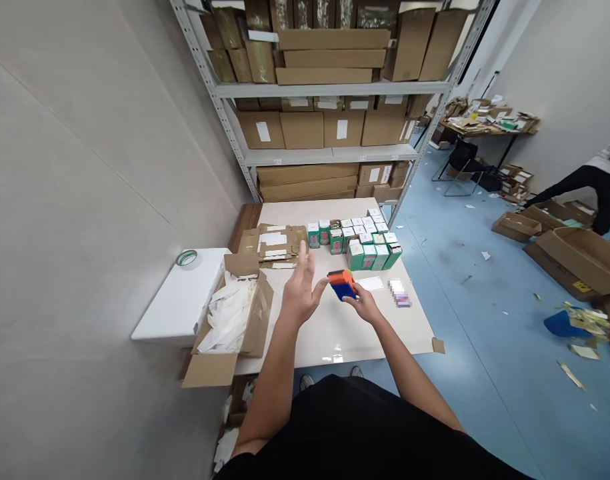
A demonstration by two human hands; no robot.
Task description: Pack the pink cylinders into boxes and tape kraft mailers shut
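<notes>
The right hand (363, 308) grips an orange-and-blue tape dispenser (341, 285) over a white table (335, 340), its fingers curled narrowly around the blue base; the left hand (299, 295) is raised just beside the dispenser, its fingers spread wide and holding nothing; beyond them, green-and-white boxes (367, 250) stand tightly packed, with flattened cardboard sheets (277, 245) to their left; an open cardboard carton (257, 320) of white packing sits at the table's left edge; the one-handed grip could fail if the fingers loosen, dropping the dispenser onto the table; a careless forward swing could strike the nearest boxes, and their close packing could let one topple others; a bump from the left arm could shift the carton.
</notes>
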